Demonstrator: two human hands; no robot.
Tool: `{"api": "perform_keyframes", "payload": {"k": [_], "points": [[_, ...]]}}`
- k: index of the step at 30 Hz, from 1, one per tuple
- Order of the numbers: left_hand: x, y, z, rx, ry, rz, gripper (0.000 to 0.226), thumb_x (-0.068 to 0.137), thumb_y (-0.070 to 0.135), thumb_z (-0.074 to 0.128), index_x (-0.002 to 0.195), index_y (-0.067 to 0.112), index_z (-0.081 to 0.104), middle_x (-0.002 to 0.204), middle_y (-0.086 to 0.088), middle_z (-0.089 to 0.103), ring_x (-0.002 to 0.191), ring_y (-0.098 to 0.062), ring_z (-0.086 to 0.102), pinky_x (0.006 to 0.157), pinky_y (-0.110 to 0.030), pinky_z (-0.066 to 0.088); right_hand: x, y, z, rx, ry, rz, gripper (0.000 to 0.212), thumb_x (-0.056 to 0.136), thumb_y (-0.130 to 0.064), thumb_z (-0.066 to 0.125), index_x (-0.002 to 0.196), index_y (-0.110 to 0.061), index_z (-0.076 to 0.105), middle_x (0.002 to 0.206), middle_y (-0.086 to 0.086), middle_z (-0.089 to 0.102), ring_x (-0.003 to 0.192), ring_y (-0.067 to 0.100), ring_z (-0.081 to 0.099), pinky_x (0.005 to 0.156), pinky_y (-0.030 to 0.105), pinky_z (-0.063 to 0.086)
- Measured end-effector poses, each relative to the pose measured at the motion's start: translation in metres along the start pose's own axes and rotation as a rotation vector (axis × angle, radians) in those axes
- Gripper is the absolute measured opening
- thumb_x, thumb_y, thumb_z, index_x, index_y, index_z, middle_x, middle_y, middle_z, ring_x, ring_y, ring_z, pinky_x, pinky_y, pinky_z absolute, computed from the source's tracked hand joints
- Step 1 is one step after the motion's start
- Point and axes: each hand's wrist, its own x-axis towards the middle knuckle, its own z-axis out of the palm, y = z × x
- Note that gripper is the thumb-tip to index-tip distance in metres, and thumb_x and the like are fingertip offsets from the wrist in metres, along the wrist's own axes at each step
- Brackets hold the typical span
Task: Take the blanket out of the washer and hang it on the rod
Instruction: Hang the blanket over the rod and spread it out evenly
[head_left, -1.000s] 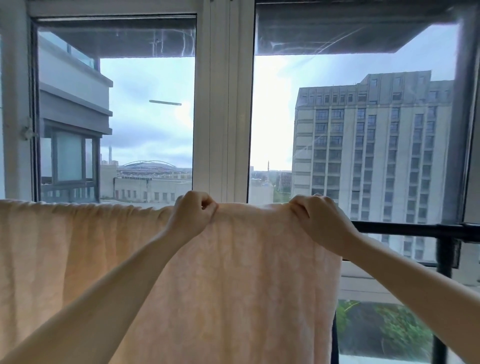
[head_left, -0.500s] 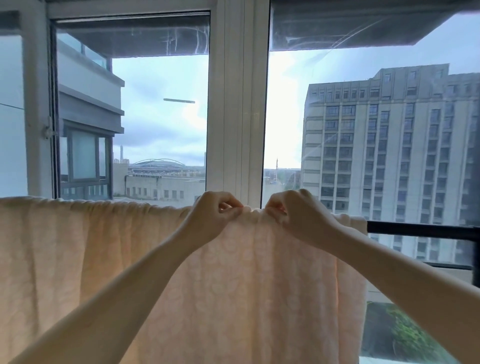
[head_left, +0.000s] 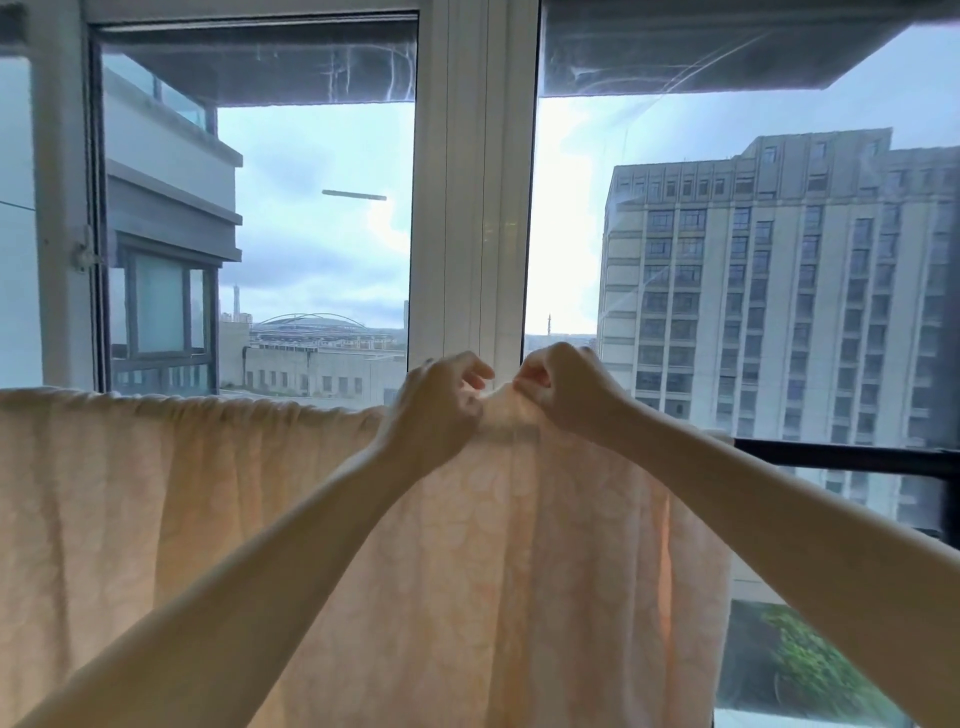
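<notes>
A pale peach blanket (head_left: 182, 519) with a faint pattern hangs draped over a black rod (head_left: 841, 457). It covers the rod from the left edge of view to about three quarters across, so only the rod's right end shows. My right hand (head_left: 566, 389) pinches a raised fold of the blanket at its top edge. Close to the left of it, my left hand (head_left: 436, 410) rests on the top edge with curled fingers; I cannot tell whether it grips the cloth. The washer is out of view.
A white window frame post (head_left: 472, 182) stands straight behind the hands, with glass panes on both sides. A black vertical bar (head_left: 950, 493) meets the rod at the far right. Tall buildings show outside.
My right hand slid left along the rod toward my left hand, bunching the top edge into a fold. The view turned left, so the post now sits centred.
</notes>
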Motion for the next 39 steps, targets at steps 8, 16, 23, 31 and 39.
{"api": "perform_keyframes", "payload": {"k": [8,16,23,31,39], "points": [[-0.012,0.002,0.014,-0.042,-0.053,0.014,0.007,0.092,0.024,0.062,0.088,0.024,0.069,0.073,0.022,0.059,0.075,0.007,0.058,0.074,-0.02,0.051,-0.022,0.009,-0.018,-0.018,-0.144,0.052,0.015,0.087,-0.024,0.067,0.091,-0.012,0.074,0.081,-0.002,0.07,0.069,0.003,0.062,0.063,0.012,0.048],[-0.006,-0.008,0.009,0.051,0.036,-0.033,0.009,0.089,0.017,0.065,0.082,0.022,0.067,0.073,0.012,0.064,0.073,-0.001,0.059,0.072,-0.027,0.05,-0.055,0.027,-0.054,-0.012,-0.156,0.126,0.014,0.092,-0.021,0.061,0.103,-0.015,0.068,0.096,-0.005,0.067,0.083,0.006,0.064,0.066,0.013,0.05],[-0.004,0.017,0.011,0.142,-0.046,0.117,0.026,0.087,-0.004,0.058,0.1,0.019,0.064,0.087,0.011,0.058,0.074,-0.001,0.056,0.064,-0.01,0.044,-0.072,0.039,-0.065,-0.013,-0.177,0.152,0.018,0.09,-0.028,0.064,0.105,-0.02,0.07,0.095,-0.011,0.067,0.087,0.006,0.063,0.087,0.025,0.052],[-0.006,0.047,0.029,-0.099,-0.205,0.083,0.014,0.089,0.033,0.066,0.097,0.026,0.074,0.078,0.026,0.062,0.064,0.011,0.059,0.065,-0.012,0.044,-0.072,0.034,-0.062,-0.095,0.023,0.081,0.013,0.089,-0.018,0.064,0.096,-0.018,0.075,0.091,-0.007,0.074,0.079,0.004,0.064,0.077,0.016,0.046],[-0.001,0.039,0.019,-0.18,-0.045,-0.045,0.005,0.088,0.02,0.069,0.085,0.022,0.073,0.075,0.019,0.063,0.073,0.007,0.058,0.064,-0.002,0.041,-0.075,0.039,-0.06,-0.024,-0.038,0.161,0.023,0.093,-0.013,0.053,0.112,-0.015,0.066,0.108,-0.003,0.067,0.086,0.005,0.061,0.068,0.011,0.045]]}}
